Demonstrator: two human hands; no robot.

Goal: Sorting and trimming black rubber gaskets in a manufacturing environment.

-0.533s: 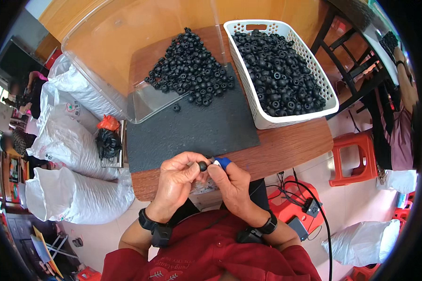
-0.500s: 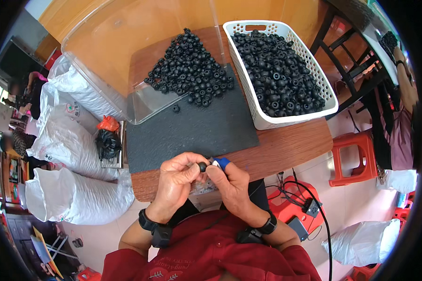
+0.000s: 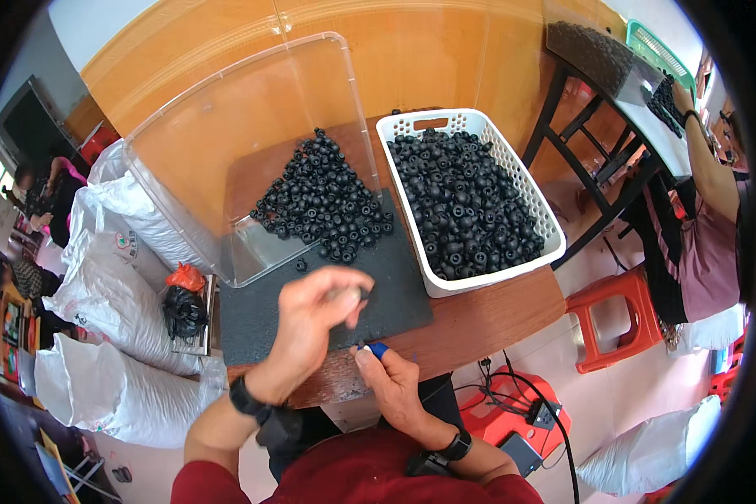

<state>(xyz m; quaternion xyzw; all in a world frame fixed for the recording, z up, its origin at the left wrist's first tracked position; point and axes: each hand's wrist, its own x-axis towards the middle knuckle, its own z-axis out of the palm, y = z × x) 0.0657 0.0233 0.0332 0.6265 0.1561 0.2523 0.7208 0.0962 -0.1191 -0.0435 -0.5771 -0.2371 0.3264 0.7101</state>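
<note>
My left hand (image 3: 302,329) is raised over the dark mat (image 3: 412,311), slightly blurred. Its thumb and fingertips pinch one black bead (image 3: 363,293), small and round. Near the table's front edge, my right hand (image 3: 392,388) is closed around a small tool with a blue body (image 3: 378,349); its working end is too small to make out. Ahead of my hands lies a heap of black beads (image 3: 319,193), many with holes, partly inside a clear plastic bin (image 3: 353,76) tipped on its side. To the right, a white perforated basket (image 3: 479,284) is filled with similar beads.
A wooden wall (image 3: 454,59) rises behind the brown table (image 3: 496,315). White sacks (image 3: 122,395) stand at the left. At the right are a red stool (image 3: 609,336), cables over a red stool and a person working at another table (image 3: 638,118).
My left hand has moved forward and up, away from my right hand, with the bead. My right hand has drawn slightly back with the blue tool. The head view has shifted.
</note>
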